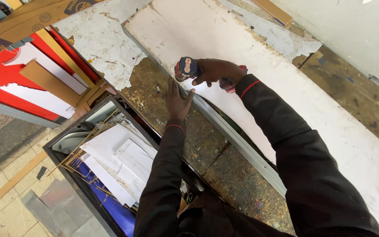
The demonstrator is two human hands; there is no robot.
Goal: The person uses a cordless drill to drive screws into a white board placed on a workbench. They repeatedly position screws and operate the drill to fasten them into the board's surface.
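My right hand (pixel 218 70) grips a blue and red hand tool (pixel 187 69), held above a large white board (pixel 286 83) that lies on the workbench. My left hand (pixel 177 100) rests flat, fingers spread, on the worn bench top beside a long grey metal straightedge (pixel 237 140) that runs along the board's near edge. The tool's front end sits just above my left fingertips. Both sleeves are dark with a red cuff stripe.
A scarred wooden workbench (pixel 224 171) carries the board. Below at the left, a dark bin (pixel 88 193) holds white offcuts, thin wooden strips and blue sheet. Red, white and brown panels (pixel 31 83) lean at the far left. The floor is tiled.
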